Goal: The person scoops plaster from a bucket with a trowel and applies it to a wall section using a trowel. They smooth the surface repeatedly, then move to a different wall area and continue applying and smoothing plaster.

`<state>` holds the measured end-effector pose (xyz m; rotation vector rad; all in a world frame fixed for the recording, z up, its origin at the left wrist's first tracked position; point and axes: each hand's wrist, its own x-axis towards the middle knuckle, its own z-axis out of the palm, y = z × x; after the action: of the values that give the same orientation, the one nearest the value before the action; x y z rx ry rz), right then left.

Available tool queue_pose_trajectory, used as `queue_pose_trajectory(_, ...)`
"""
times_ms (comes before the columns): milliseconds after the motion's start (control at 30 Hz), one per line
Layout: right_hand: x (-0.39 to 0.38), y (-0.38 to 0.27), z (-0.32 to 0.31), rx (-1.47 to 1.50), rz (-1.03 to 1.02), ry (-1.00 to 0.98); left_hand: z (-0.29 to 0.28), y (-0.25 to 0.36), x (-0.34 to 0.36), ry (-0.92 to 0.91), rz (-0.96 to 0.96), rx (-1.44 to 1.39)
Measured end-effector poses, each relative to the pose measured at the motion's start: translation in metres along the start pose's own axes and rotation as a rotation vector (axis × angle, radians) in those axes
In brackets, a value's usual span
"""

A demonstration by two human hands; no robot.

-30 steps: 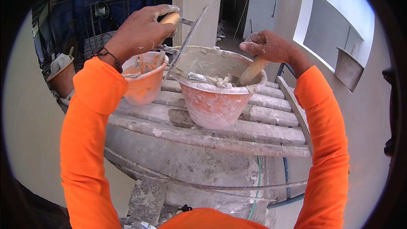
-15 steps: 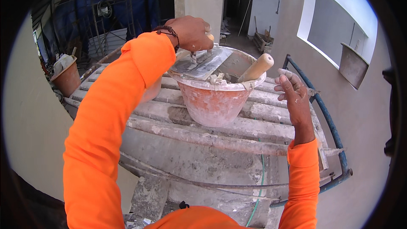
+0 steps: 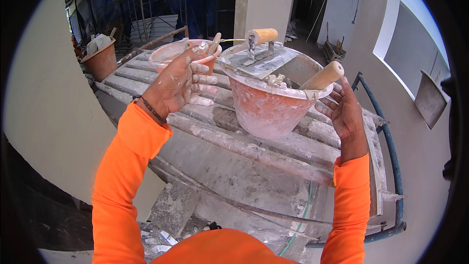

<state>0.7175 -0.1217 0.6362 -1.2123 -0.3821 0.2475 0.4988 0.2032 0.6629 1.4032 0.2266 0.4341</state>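
Note:
An orange bucket [image 3: 264, 112] caked with pale mortar stands on a slatted platform between my two hands. Across its rim lies a plastering trowel [image 3: 266, 63], its wooden grip turned upward. A second wooden handle [image 3: 325, 75] leans out over the right rim; its lower end is hidden in the bucket. My left hand [image 3: 183, 80] is to the left of the bucket, holding nothing, with mortar-smeared fingers apart. Close to the bucket's right side, my right hand [image 3: 346, 112] is also empty, fingers stretched out. Whether it touches the bucket, I cannot tell.
Partly behind my left hand sits another orange bucket [image 3: 163, 51] with a wooden-handled tool [image 3: 215, 43]. A third bucket [image 3: 100, 61] is at far left. A blue metal rail [image 3: 388, 151] borders the right end of the slats [image 3: 254, 154]. A grey container [image 3: 431, 99] is by the right wall opening.
My left hand has let go of the trowel's grip and moved left and down, its fingers opening. The trowel stays on the bucket. My right hand is closer to the bucket's side.

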Motion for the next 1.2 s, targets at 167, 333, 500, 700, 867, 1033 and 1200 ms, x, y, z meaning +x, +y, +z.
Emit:
queue_pose_trajectory(167, 0.021, 0.003, 0.006, 0.131, 0.052, 0.012, 0.012, -0.012, 0.029, -0.078, -0.012, -0.262)
queue_pose_trajectory(333, 0.033, 0.000, -0.001, 0.153, 0.090, -0.046, 0.025, -0.009, 0.034, 0.034, 0.002, -0.418)
queue_pose_trajectory(500, 0.038, -0.003, -0.006, 0.094, -0.007, -0.032, 0.035, -0.008, 0.028, 0.058, 0.174, -0.408)
queue_pose_trajectory(700, 0.020, -0.043, 0.005, 0.092, -0.097, -0.049, 0.033, 0.026, 0.026, 0.010, 0.202, -0.401)
queue_pose_trajectory(867, 0.016, -0.099, 0.053, -0.037, -0.195, -0.140, 0.010, 0.104, 0.014, -0.157, 0.033, -0.515)
queue_pose_trajectory(1033, 0.045, -0.148, 0.136, -0.081, -0.243, -0.317, -0.014, 0.189, 0.029, 0.160, 0.305, -0.567)
queue_pose_trajectory(1200, 0.106, -0.157, 0.254, 0.051, -0.306, -0.336, -0.087, 0.251, 0.041, 0.253, 0.548, -0.329)
